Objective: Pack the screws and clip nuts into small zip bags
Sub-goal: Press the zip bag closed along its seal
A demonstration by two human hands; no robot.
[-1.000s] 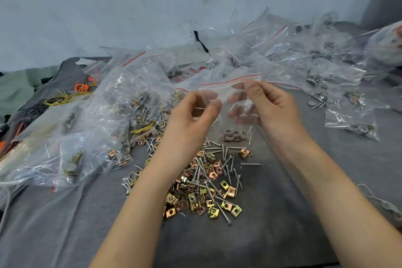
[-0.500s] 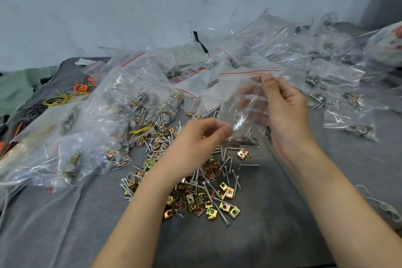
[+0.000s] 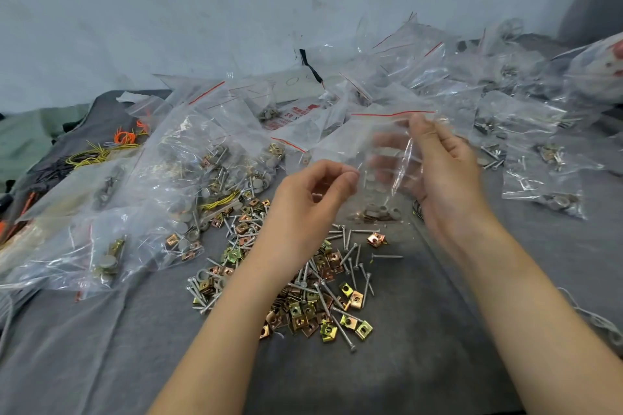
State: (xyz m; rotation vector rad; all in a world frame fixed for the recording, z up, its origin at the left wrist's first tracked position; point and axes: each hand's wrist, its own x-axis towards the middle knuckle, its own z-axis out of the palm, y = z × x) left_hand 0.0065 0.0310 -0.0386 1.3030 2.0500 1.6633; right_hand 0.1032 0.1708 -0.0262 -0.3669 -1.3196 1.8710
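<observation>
Grey cloth [image 3: 438, 330], right hand [image 3: 445, 178] pinches zip bag [image 3: 377, 131] top, left hand [image 3: 303, 202] beside

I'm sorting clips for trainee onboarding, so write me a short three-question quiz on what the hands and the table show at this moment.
1. Multiple choice: which hand pinches the raised zip bag at its top, near the red strip? A) the left B) the right C) neither
2. True or false: the loose screws and clip nuts lie in a metal tray.
3. Short answer: what sits at the bottom of the raised bag?

Key
1. B: the right hand has it in its grip.
2. False: they lie in a heap on the grey cloth.
3. A cluster of small parts, some grey and round.
</observation>
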